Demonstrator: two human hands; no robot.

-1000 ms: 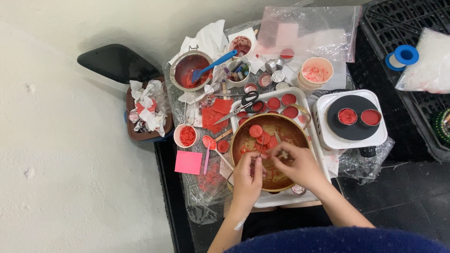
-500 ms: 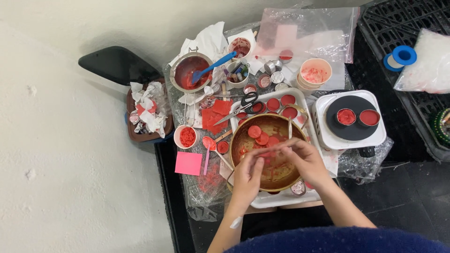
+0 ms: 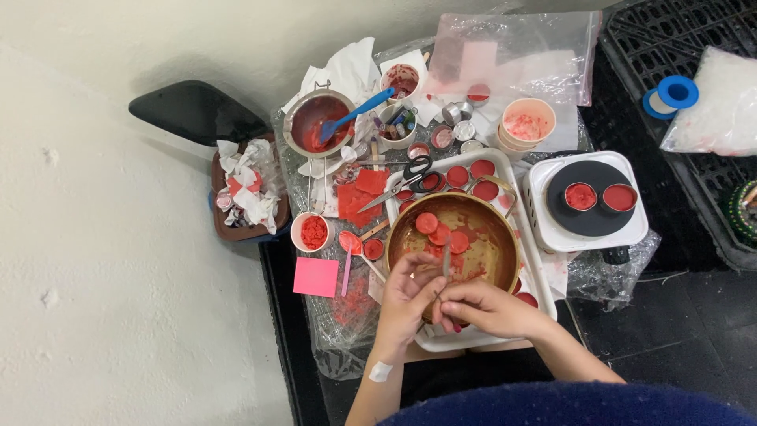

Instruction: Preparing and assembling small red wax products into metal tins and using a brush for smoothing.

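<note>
My left hand (image 3: 406,298) and my right hand (image 3: 487,309) meet fingertip to fingertip over the near rim of a brass pan (image 3: 497,244). The pan holds several red wax discs (image 3: 438,230) and a red smear. A thin stick (image 3: 445,260) rises from between my fingers and points into the pan; my right hand pinches it. My left fingers are curled tight against the stick's lower end, and what they hold is hidden. The pan rests on a white tray (image 3: 544,296).
Behind the pan lie small round tins of red wax (image 3: 482,168) and scissors (image 3: 412,177). At the right, a white hot plate (image 3: 552,229) carries two red-filled tins. On the left are a saucepan with a blue spatula (image 3: 315,126), a white cup (image 3: 313,233), a pink note (image 3: 315,277) and a tissue-filled box (image 3: 244,191).
Both hands have drawn back toward me, from over the pan's middle to its near rim. The stick has swung from slanted to nearly upright in view.
</note>
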